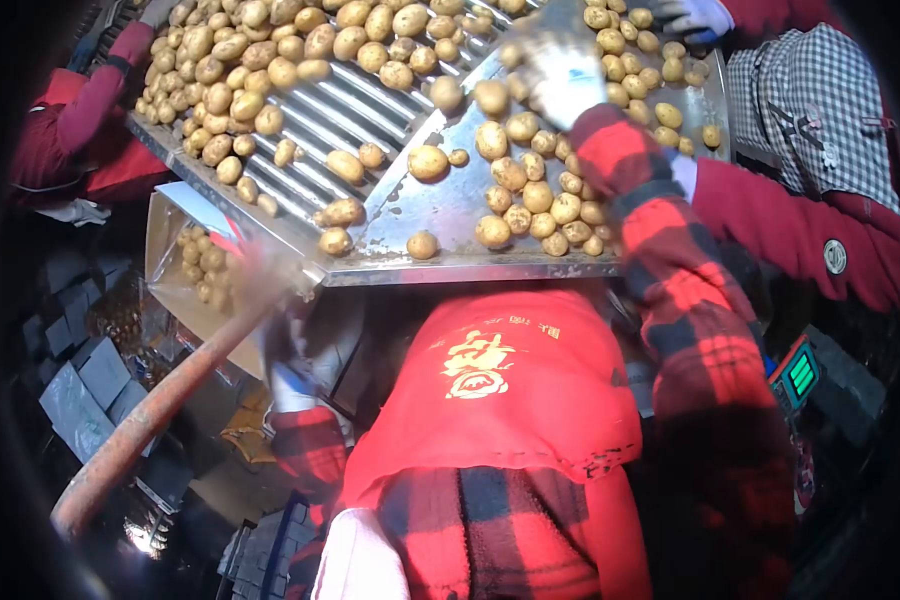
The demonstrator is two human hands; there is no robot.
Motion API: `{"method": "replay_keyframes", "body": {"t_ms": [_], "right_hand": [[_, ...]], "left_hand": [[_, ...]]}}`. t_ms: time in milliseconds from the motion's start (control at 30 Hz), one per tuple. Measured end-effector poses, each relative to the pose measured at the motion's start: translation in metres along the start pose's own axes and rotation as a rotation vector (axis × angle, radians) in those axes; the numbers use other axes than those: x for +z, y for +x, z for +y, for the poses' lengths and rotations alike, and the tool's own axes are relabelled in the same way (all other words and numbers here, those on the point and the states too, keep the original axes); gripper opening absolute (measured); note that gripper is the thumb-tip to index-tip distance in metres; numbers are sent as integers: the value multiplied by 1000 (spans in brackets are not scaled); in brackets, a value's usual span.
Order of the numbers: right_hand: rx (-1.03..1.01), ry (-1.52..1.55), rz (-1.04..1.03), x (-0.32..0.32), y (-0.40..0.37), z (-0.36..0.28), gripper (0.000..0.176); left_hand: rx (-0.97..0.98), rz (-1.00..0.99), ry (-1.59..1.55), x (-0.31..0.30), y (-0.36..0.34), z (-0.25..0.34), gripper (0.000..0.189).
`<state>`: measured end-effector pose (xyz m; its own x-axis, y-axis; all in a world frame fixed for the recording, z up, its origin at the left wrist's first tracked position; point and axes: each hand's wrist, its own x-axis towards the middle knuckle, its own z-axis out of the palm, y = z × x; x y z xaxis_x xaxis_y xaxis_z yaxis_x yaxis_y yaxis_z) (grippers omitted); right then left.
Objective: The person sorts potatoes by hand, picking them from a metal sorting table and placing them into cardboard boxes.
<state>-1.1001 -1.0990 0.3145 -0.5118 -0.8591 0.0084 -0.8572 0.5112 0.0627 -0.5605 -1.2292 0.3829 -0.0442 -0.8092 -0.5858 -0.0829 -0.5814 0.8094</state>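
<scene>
My right hand [567, 82], in a white glove smeared by motion, reaches over the metal sorting table [410, 215]. Around and below it lie many potatoes [536, 196] on the smooth metal part. Down at the left, my left hand [288, 375] is gloved too, below the table's front edge, its fingers dark and blurred. Close beside it a rusty pole [160, 415] slants up toward the table corner, its upper end smeared. I cannot tell whether the left hand touches this pole.
Potatoes are heaped over the slatted part [355, 100] of the table. An open cardboard box [175, 265] with potatoes stands under its left corner. One person in maroon sleeves [85, 120] works at the left, another in a checked apron [815, 105] at the right. A green-lit display [801, 375] stands lower right.
</scene>
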Motion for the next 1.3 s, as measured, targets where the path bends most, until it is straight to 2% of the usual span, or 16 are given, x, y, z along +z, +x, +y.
{"method": "replay_keyframes", "body": {"t_ms": [133, 200, 267, 333, 467, 600, 733, 867, 933, 1000, 1067, 1100, 1133, 1200, 1233, 1300], "right_hand": [[121, -71, 283, -11, -44, 25, 51], [123, 22, 153, -47, -95, -24, 54], [76, 81, 10, -50, -158, -62, 60], [135, 114, -143, -33, -223, -65, 59], [391, -27, -69, -56, -237, -34, 51], [147, 172, -41, -65, -183, -68, 46], [289, -140, -252, -14, -120, -97, 35], [369, 358, -139, -14, -87, -61, 34], [373, 456, 105, -51, -95, -79, 32], [-26, 782, -224, -82, -108, -105, 42], [-168, 960, -191, -97, -104, -127, 46], [-114, 992, -168, -98, -80, -129, 50], [-60, 1025, -146, -95, -48, -127, 54], [-69, 501, 263, -41, -4, -140, 62], [9, 516, 27, -21, 4, -150, 66], [-51, 481, 125, -26, -27, -171, 60]], "left_hand": [[-50, -432, 301, 76, -49, 9, 51], [198, -615, 333, 118, -47, -29, 43], [909, -785, 847, 169, -46, -32, 35], [1002, -1094, 775, 221, -50, -34, 35], [1029, -1125, 959, 229, -58, -47, 34], [881, -982, 789, 208, -60, -52, 32], [713, -929, 789, 204, -64, -48, 32], [201, -974, 452, 204, -52, -58, 43], [-472, -789, -161, 221, -57, -34, 58], [-663, -754, -503, 219, -48, -22, 63], [-625, -885, -580, 204, -17, -45, 58], [-527, -1365, -731, 197, 15, -65, 46], [-528, -659, -514, 201, -24, -36, 37], [-662, -583, -641, 193, -21, -21, 37], [-631, -618, -643, 189, -18, -19, 38], [-623, -633, -628, 186, -20, -5, 40]]}}
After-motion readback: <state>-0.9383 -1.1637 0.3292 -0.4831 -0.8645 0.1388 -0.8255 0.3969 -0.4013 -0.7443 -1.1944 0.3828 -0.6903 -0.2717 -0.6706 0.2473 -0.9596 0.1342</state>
